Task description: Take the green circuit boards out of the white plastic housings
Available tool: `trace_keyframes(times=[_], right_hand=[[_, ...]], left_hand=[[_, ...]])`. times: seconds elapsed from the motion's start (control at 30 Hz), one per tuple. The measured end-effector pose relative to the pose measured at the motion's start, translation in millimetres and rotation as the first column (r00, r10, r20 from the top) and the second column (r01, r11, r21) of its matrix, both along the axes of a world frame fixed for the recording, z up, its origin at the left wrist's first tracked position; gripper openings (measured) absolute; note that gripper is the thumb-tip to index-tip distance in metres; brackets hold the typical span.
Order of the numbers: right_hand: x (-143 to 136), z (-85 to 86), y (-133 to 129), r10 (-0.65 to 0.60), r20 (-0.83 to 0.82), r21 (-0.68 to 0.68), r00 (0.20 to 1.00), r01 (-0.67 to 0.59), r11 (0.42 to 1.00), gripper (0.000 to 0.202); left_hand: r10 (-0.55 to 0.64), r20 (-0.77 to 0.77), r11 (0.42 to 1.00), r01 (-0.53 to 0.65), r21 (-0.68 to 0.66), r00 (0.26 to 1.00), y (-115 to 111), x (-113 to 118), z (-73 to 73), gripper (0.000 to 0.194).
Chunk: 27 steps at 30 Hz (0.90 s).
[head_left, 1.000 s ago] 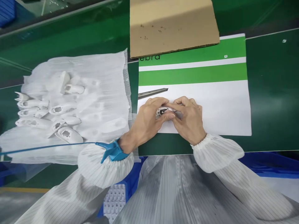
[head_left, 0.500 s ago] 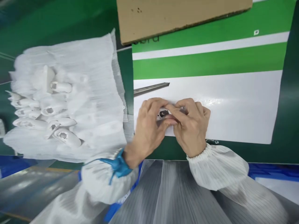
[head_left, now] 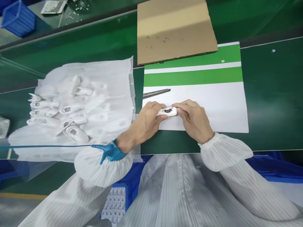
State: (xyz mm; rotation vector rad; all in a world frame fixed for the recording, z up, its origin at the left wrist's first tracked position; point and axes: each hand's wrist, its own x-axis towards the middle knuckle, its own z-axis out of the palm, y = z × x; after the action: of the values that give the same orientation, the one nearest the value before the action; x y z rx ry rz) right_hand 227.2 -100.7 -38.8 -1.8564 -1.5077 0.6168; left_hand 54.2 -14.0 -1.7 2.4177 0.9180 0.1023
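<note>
A small white plastic housing (head_left: 174, 111) with a dark part in its opening lies level between my hands, above the white part of a printed sheet (head_left: 222, 107). My left hand (head_left: 151, 119) grips its left end between thumb and fingers. At the right end, the thumb and forefinger of my right hand (head_left: 195, 119) close on the housing's tip. Whether a smaller piece is pinched there is hidden. Several similar white housings (head_left: 77, 134) with openings rest on a white foam sheet (head_left: 111, 75) to the left.
A cardboard piece (head_left: 175, 31) with small dark specks overlaps the sheet's back edge. A grey bar shape (head_left: 156, 93) shows beyond my left hand. A blue cord (head_left: 47, 147) runs from the blue wrist strap (head_left: 112, 151). Back left stands a blue basket (head_left: 20, 19); a white tray (head_left: 115, 201) is below.
My hands have moved apart, and the right one has shifted to the housing's right end. More of the housing shows now. The camera view has moved back, showing more of the bench.
</note>
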Motion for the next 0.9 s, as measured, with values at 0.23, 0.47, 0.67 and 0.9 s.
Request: trace_keyframes(times=[0.23,0.47,0.67,0.9], right_hand=[[-1.2,-4.2,-6.2,0.018,0.075,0.018,0.997,-0.019,1.0,0.029],[1.1,-0.2,-10.2,0.046,0.098,-0.004,0.994,-0.046,0.999,0.031],[10.8,11.8,-9.0,0.055,-0.081,0.056,0.995,-0.05,0.997,0.032],[14.6,12.1,-5.2,0.026,-0.02,0.06,0.999,-0.024,0.998,0.033]], left_hand=[[0.0,0.119,0.997,-0.009,0.077,0.993,-8.6,-5.9,-14.9,0.025],[-0.042,0.116,0.985,0.021,0.172,0.992,-15.1,-6.2,-25.3,0.023],[-0.012,0.041,1.0,0.012,0.011,0.999,-2.2,-2.9,-3.7,0.027],[0.048,0.075,0.999,-0.049,0.008,0.996,4.7,1.6,-9.4,0.026]])
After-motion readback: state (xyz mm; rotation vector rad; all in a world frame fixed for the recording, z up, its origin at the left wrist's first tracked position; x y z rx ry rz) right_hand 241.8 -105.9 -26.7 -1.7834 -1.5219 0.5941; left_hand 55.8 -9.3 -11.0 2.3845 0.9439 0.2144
